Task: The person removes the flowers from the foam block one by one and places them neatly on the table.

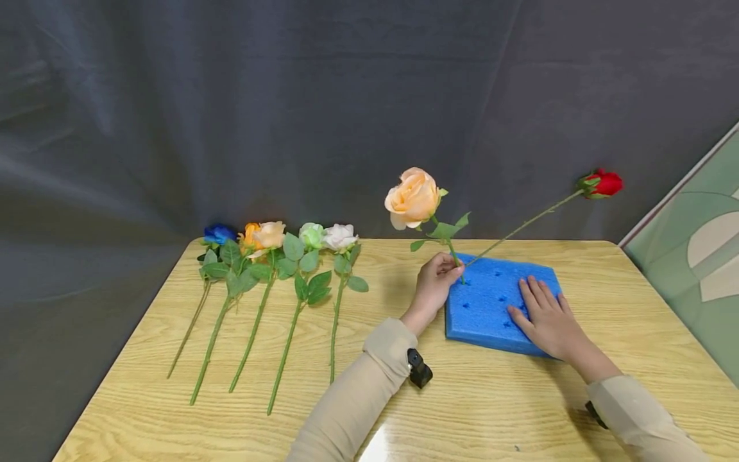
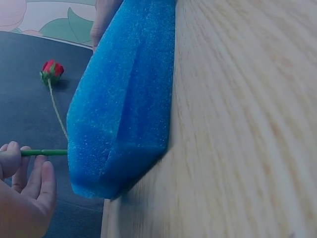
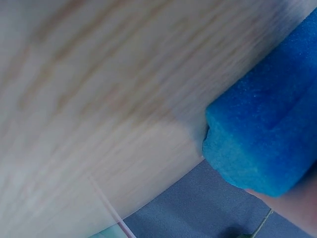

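Observation:
A blue foam block point(image 1: 479, 327) with several small slits in its top lies on the table. My left hand point(image 1: 434, 289) pinches the green stem of a peach rose point(image 1: 413, 197) at the block's far left corner. In the left wrist view that stem point(image 2: 47, 152) meets the foam; how deep it goes is hidden. A red rose point(image 1: 606, 183) leans far to the right, its stem reaching the block's back edge behind my left fingers. On the block's right side my right hand point(image 1: 548, 321) rests flat, fingers spread, holding nothing.
Several roses lie in a row on the left of the wooden table point(image 1: 404, 398): a blue rose point(image 1: 219, 233), orange and peach ones, a green rose point(image 1: 312, 235) and a white rose point(image 1: 340, 237). A dark curtain point(image 1: 346, 115) hangs behind; a patterned panel point(image 1: 704, 244) stands right.

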`<state>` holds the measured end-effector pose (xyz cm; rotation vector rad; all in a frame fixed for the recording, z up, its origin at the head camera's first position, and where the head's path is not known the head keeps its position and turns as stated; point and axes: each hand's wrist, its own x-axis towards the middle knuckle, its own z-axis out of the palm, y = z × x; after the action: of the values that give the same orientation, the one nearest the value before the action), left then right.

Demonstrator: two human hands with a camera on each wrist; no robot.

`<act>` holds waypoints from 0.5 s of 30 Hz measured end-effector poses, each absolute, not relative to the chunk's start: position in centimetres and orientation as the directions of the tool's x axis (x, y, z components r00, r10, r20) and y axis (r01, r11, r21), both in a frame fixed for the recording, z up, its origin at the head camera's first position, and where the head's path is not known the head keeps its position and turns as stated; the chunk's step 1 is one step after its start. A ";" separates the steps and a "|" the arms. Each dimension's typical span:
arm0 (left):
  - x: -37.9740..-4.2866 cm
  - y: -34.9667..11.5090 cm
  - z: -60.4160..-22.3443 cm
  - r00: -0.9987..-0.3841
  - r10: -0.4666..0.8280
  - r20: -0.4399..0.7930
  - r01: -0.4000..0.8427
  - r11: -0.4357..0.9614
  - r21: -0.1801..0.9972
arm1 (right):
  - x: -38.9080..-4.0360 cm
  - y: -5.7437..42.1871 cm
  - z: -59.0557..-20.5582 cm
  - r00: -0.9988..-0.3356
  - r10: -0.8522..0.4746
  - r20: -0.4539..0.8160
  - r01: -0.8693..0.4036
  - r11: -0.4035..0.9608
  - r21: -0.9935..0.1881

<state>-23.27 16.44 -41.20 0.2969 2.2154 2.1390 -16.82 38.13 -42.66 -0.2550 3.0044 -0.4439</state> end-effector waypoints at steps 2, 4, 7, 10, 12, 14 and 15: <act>-23.3 16.4 -41.1 -0.979 0.176 0.099 0.104 0.021 0.994 | -16.8 38.1 -42.6 -0.982 -0.177 -0.072 -0.149 0.943 -0.297; -23.3 16.3 -40.9 -0.978 0.181 0.100 0.105 0.017 0.994 | -16.8 38.1 -42.6 -0.981 -0.178 -0.073 -0.149 0.942 -0.300; -23.4 16.2 -40.9 -0.978 0.181 0.102 0.106 0.011 0.994 | -16.7 38.2 -42.6 -0.982 -0.178 -0.068 -0.150 0.941 -0.302; -23.5 16.1 -40.9 -0.978 0.180 0.104 0.108 0.010 0.994 | -16.7 38.1 -42.6 -0.982 -0.178 -0.066 -0.151 0.942 -0.299; -23.5 16.0 -40.8 -0.980 0.174 0.101 0.104 0.009 0.995 | -16.7 38.1 -42.5 -0.982 -0.178 -0.069 -0.150 0.943 -0.298; -23.6 16.0 -40.6 -0.981 0.165 0.106 0.108 0.000 0.994 | -16.8 38.1 -42.5 -0.981 -0.178 -0.071 -0.150 0.943 -0.299; -23.6 15.9 -40.3 -0.980 0.161 0.113 0.112 -0.014 0.994 | -16.8 38.2 -42.5 -0.981 -0.179 -0.069 -0.151 0.942 -0.300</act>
<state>-23.62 15.95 -40.35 0.3025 2.1810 2.1923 -16.78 38.17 -42.52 -0.2554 3.0014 -0.4519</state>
